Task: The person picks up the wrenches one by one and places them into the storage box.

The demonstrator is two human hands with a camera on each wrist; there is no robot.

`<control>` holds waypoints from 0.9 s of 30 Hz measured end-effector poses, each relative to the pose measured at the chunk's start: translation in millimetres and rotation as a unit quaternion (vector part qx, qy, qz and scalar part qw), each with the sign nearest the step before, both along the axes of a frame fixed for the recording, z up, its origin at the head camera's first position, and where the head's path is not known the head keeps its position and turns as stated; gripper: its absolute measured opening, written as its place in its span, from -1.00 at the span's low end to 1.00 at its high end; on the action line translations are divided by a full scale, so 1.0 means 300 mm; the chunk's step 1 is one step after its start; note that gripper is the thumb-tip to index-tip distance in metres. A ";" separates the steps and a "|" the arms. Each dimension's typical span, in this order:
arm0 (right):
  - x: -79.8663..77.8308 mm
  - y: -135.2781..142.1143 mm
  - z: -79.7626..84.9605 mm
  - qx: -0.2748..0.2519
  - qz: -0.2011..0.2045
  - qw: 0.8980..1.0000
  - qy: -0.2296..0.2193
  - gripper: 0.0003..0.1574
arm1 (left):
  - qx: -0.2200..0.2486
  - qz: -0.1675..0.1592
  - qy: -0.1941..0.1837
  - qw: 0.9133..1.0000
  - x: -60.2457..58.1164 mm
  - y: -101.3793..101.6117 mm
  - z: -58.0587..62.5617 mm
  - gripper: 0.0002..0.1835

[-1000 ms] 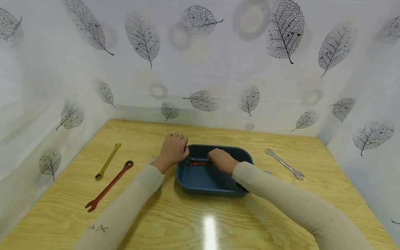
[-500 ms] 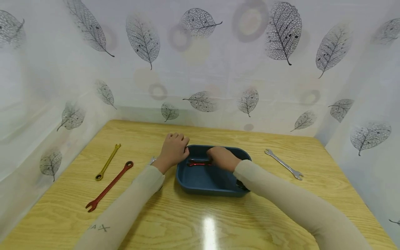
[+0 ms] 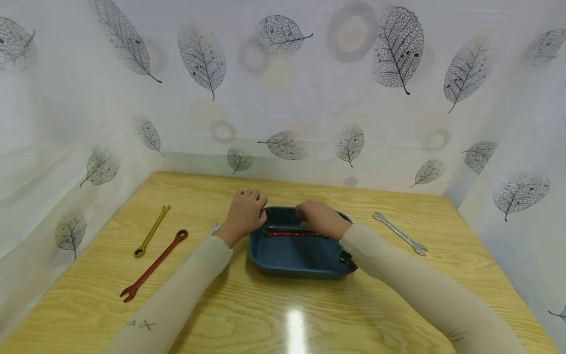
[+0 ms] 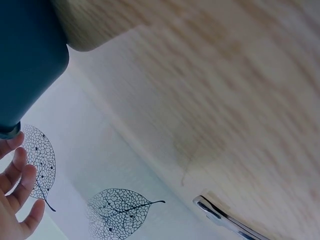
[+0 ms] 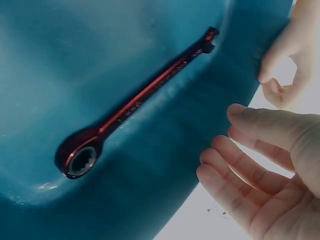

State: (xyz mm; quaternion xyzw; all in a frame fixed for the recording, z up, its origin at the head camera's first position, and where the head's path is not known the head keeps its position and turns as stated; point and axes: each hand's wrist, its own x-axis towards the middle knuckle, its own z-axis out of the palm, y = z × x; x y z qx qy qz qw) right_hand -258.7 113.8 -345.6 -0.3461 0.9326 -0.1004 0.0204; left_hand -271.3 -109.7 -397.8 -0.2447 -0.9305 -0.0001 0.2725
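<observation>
Below the loose, empty fingers [image 5: 225,192] of the right hand [image 3: 324,220]: red wrench [image 5: 150,95], in blue tray [image 3: 300,273] | left hand [image 3: 245,212] gripping tray's edge | advise: lift clear without brushing wrench; tray steady

Red wrench [image 5: 151,90] in blue tray [image 3: 283,254]

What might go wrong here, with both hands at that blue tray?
The left hand holds the blue tray by its rim, so a tug might send the loose red wrench inside sliding. A silver wrench lies partly hidden by the left sleeve in the head view; that arm might brush it. The right hand, open at the far rim, could bump the tray.
</observation>
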 end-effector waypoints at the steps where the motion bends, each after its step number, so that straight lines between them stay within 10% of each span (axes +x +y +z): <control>1: 0.001 0.001 0.007 -0.002 -0.001 1.000 0.002 -0.82 | 0.000 0.000 0.000 1.000 0.000 0.000 -0.001 -0.85; 27: 0.035 0.080 0.124 -0.037 -0.037 0.999 0.007 -0.76 | 0.002 0.002 -0.009 1.000 -0.001 -0.002 -0.001 -0.85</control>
